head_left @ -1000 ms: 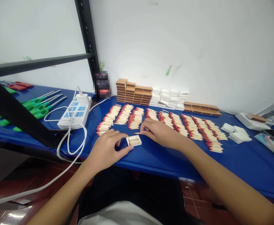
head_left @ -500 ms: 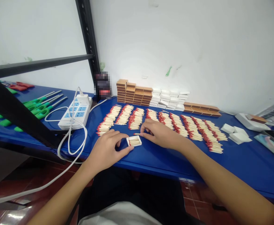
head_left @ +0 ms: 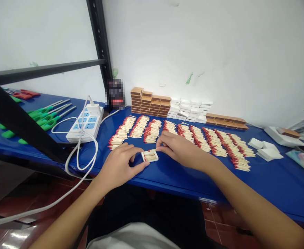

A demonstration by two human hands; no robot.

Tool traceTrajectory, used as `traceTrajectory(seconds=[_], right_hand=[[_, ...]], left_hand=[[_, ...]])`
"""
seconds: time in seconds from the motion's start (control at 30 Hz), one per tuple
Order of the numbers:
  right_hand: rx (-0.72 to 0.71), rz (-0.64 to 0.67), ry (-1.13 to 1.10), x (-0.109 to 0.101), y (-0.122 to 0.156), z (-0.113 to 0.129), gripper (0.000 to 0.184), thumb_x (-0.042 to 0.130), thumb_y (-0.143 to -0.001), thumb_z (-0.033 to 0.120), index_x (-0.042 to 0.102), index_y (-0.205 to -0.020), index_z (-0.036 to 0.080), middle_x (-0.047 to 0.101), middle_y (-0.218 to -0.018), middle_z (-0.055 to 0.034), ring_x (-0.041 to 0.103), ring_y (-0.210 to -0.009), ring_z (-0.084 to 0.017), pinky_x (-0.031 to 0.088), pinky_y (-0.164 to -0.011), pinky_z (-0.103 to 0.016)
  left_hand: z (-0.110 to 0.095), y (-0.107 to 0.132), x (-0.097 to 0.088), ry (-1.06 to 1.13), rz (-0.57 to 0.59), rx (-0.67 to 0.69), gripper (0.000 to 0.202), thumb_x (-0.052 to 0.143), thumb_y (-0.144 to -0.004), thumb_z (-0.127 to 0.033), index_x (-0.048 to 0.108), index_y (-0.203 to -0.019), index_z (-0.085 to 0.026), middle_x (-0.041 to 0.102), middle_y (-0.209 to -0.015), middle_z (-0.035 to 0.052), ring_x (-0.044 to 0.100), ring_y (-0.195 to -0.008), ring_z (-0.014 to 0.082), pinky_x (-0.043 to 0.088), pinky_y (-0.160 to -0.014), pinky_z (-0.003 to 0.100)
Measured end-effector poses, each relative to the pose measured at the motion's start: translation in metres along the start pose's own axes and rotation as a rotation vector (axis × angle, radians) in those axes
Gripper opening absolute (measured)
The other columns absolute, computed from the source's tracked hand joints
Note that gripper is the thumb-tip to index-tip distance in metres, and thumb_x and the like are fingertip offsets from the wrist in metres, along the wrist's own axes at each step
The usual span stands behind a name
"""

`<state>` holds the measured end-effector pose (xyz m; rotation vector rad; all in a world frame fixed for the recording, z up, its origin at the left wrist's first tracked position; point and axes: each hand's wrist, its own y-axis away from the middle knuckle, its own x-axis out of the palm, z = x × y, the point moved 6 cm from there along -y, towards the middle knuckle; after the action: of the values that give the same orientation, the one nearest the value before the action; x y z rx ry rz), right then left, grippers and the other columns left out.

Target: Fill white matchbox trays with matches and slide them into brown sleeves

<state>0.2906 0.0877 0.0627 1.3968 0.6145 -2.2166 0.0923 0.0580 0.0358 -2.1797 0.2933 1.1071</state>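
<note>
Between the thumb and fingers of my left hand point(head_left: 122, 162) is a small white matchbox tray point(head_left: 154, 159), resting on the blue table. Several pale matchsticks point(head_left: 149, 157) lie side by side in it. My right hand point(head_left: 175, 147) is at the tray's right end, its thumb and forefinger pinched on a match point(head_left: 149, 151) whose red head shows over the tray's far side; most of its stick is hard to see. Behind both hands, loose red-headed matches point(head_left: 152, 131) lie in a row of slanting piles.
Brown matchbox sleeves point(head_left: 150, 103) and white trays point(head_left: 190, 110) are stacked by the wall. More white trays point(head_left: 267, 150) lie at the right. A power strip point(head_left: 86, 124) with looping cables and green-handled lighters point(head_left: 46, 119) are at the left, near a black shelf post point(head_left: 98, 34).
My right hand has lowered the match toward the tray, and its red head is now over the tray's far side. My left hand keeps its hold. The view shifted slightly.
</note>
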Motion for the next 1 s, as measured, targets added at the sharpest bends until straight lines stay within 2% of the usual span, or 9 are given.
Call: traceTrajectory(seconds=[0.13, 0.3, 0.43, 0.57, 0.67, 0.83, 1.0], right_hand=[[-0.025, 0.048, 0.017, 0.009, -0.001, 0.009, 0.014, 0.058, -0.109, 0.024, 0.066, -0.098, 0.019, 0.066, -0.108, -0.0074, 0.063, -0.089, -0.02, 0.046, -0.078, -0.033], [-0.055, 0.033, -0.001, 0.017, -0.003, 0.012, 0.012, 0.058, -0.107, 0.017, 0.065, -0.098, 0.019, 0.065, -0.106, -0.0066, 0.063, -0.09, -0.019, 0.045, -0.079, -0.031], [-0.099, -0.045, -0.057, 0.019, -0.008, 0.009, 0.01, 0.059, -0.107, 0.016, 0.066, -0.101, 0.019, 0.066, -0.104, -0.0054, 0.063, -0.089, -0.018, 0.045, -0.077, -0.03], [-0.069, -0.171, 0.03, 0.02, -0.016, -0.004, 0.01, 0.062, -0.106, 0.019, 0.071, -0.112, 0.018, 0.066, -0.103, -0.0071, 0.063, -0.092, -0.021, 0.046, -0.08, -0.032], [-0.043, -0.17, 0.077, 0.023, -0.021, -0.012, 0.01, 0.065, -0.105, 0.019, 0.073, -0.109, 0.018, 0.065, -0.099, -0.007, 0.062, -0.092, -0.021, 0.046, -0.079, -0.033], [-0.032, -0.172, 0.012, 0.023, -0.021, -0.015, 0.008, 0.066, -0.103, 0.016, 0.073, -0.1, 0.018, 0.063, -0.093, -0.0039, 0.06, -0.082, -0.017, 0.043, -0.073, -0.03], [-0.045, -0.199, -0.013, 0.021, -0.02, -0.015, 0.003, 0.068, -0.102, 0.017, 0.07, -0.101, 0.019, 0.062, -0.093, -0.0029, 0.059, -0.081, -0.017, 0.043, -0.073, -0.029]], left_hand=[[0.0, -0.001, 0.0, 0.006, 0.005, -0.003, 0.022, 0.081, -0.096, -0.039, 0.078, -0.109, -0.022, 0.062, -0.075, -0.0026, 0.057, -0.074, 0.018, 0.041, -0.072, 0.033], [-0.001, -0.002, 0.0, 0.002, 0.002, 0.009, 0.021, 0.08, -0.097, -0.039, 0.077, -0.106, -0.021, 0.061, -0.075, -0.0024, 0.056, -0.074, 0.0179, 0.041, -0.072, 0.033], [-0.001, -0.001, 0.0, -0.013, 0.007, 0.02, 0.019, 0.08, -0.097, -0.038, 0.077, -0.106, -0.021, 0.06, -0.074, -0.0026, 0.055, -0.073, 0.0178, 0.041, -0.073, 0.033], [0.001, -0.001, 0.0, -0.013, 0.009, 0.009, 0.021, 0.08, -0.097, -0.039, 0.077, -0.109, -0.021, 0.059, -0.074, -0.0024, 0.056, -0.074, 0.0185, 0.042, -0.074, 0.033], [0.0, -0.001, 0.0, -0.011, 0.004, 0.004, 0.021, 0.081, -0.096, -0.038, 0.078, -0.109, -0.022, 0.06, -0.074, -0.0024, 0.056, -0.074, 0.0186, 0.041, -0.073, 0.032], [-0.001, 0.0, 0.0, -0.002, -0.004, 0.016, 0.022, 0.081, -0.096, -0.039, 0.078, -0.108, -0.021, 0.062, -0.075, -0.0018, 0.057, -0.074, 0.0187, 0.041, -0.073, 0.032], [-0.001, -0.001, 0.0, -0.004, 0.001, 0.014, 0.02, 0.081, -0.096, -0.038, 0.078, -0.108, -0.022, 0.062, -0.075, -0.0017, 0.057, -0.074, 0.0187, 0.042, -0.073, 0.033]])
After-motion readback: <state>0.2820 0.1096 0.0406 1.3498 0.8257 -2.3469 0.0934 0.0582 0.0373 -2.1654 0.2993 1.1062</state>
